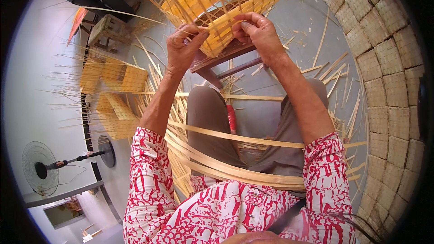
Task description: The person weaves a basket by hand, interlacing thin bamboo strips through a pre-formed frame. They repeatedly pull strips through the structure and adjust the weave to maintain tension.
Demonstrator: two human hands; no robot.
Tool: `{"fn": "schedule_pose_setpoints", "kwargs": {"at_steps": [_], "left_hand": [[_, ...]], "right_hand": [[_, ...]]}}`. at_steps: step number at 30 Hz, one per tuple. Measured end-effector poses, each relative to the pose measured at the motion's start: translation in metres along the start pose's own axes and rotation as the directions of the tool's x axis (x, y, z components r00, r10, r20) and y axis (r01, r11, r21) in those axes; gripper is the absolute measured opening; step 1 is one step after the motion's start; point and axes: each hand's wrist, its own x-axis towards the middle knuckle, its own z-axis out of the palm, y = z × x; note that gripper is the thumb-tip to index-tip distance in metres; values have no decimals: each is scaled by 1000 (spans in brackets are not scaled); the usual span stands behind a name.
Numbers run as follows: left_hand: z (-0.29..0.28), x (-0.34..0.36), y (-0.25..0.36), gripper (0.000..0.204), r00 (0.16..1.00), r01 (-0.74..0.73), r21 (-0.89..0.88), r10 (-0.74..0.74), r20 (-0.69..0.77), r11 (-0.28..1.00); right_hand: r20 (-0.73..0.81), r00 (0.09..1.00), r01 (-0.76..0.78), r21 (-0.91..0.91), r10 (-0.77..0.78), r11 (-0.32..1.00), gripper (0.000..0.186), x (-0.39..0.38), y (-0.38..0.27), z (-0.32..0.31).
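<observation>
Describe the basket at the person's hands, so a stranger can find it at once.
Start at the bent knees near the centre. Just beyond them, a brown stool holds a yellow basket. It has the left hand and right hand at its near wall, while the other baskets, further left, are untouched.

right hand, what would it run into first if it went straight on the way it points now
Most likely the near wall of the yellow woven basket, directly ahead of the right hand; depth is unclear here, so the two may already be touching.
</observation>
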Motion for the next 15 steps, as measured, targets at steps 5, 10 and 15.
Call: {"fn": "schedule_pose_setpoints", "kwargs": {"at_steps": [5, 10, 15], "left_hand": [[7, 3, 5, 8, 1000, -6, 0, 6, -23, 1000], [11, 4, 10, 10, 996, -32, -3, 32, -80, 999], [9, 1, 14, 10, 996, -39, -54, 35, -78, 998]], "right_hand": [[210, 978, -121, 592, -8, 796, 16, 3, -8, -5], [217, 967, 130, 39, -136, 991, 26, -5, -40, 13], [349, 881, 363, -66, -320, 929, 27, -7, -41, 24]]}}
